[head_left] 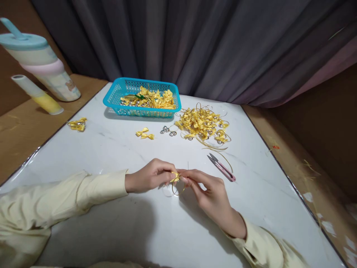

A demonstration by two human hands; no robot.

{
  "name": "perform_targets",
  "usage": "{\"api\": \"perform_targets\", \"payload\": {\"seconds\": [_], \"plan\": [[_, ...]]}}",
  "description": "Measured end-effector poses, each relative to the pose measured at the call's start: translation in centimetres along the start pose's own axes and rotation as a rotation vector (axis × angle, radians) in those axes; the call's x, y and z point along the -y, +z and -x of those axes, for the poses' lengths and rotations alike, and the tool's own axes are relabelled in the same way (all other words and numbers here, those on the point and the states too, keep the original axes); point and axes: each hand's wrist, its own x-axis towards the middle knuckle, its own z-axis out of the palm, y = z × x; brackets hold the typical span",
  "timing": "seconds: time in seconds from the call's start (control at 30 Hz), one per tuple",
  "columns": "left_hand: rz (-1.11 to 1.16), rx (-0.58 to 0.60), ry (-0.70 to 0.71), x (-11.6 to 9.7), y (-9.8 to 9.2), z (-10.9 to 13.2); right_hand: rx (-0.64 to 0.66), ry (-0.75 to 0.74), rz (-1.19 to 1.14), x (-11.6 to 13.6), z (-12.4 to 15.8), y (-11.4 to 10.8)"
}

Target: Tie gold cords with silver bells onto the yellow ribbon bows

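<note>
My left hand [149,175] and my right hand [208,193] meet over the white table [111,156], fingertips pinched together on a small yellow ribbon bow [175,178] with a loop of gold cord [177,190] hanging below it. A thin needle-like pin sticks up just above the fingers. Both sleeves are pale yellow. Small pink thread snips [221,167] lie just beyond my right hand.
A turquoise basket [114,97] with yellow bows and silver bells stands at the back. Beside it lie a pile of bows and gold cord [202,124], loose silver bells [166,130], two bows [145,134] and another bow [77,124]. A pastel tumbler [41,63] stands far left.
</note>
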Motion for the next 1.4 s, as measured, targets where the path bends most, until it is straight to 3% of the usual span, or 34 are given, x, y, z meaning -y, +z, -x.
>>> {"api": "perform_targets", "payload": {"seconds": [0.83,1.4], "plan": [[0.085,-0.016,-0.053,0.3,0.3,0.0,-0.004,-0.065,0.021,-0.3,0.0,-0.1],[0.236,-0.004,-0.105,0.2,0.3,-0.2,0.009,-0.298,0.060,-1.1,0.1,-0.1]]}}
